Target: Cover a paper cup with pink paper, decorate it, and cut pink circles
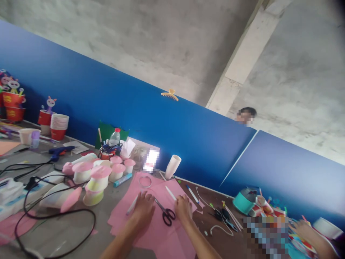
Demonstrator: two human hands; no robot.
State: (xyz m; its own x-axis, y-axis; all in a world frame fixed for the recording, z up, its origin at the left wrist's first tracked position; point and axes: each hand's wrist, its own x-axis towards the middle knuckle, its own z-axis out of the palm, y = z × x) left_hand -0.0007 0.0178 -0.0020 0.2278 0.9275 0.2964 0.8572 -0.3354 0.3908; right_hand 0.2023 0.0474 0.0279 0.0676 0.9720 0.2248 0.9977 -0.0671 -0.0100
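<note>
Here, left hand [145,208] and right hand [182,208] apart, flat on pink paper [159,230], scissors [165,214] between.

One pair of scissors [166,213], one glue gun [59,151], one water bottle [115,137], one hair clip [169,95]

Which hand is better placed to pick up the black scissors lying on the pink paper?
Probably the right hand: the black scissors have their handles just beside it, blades pointing away toward the left hand, which rests flat on the pink paper.
</note>
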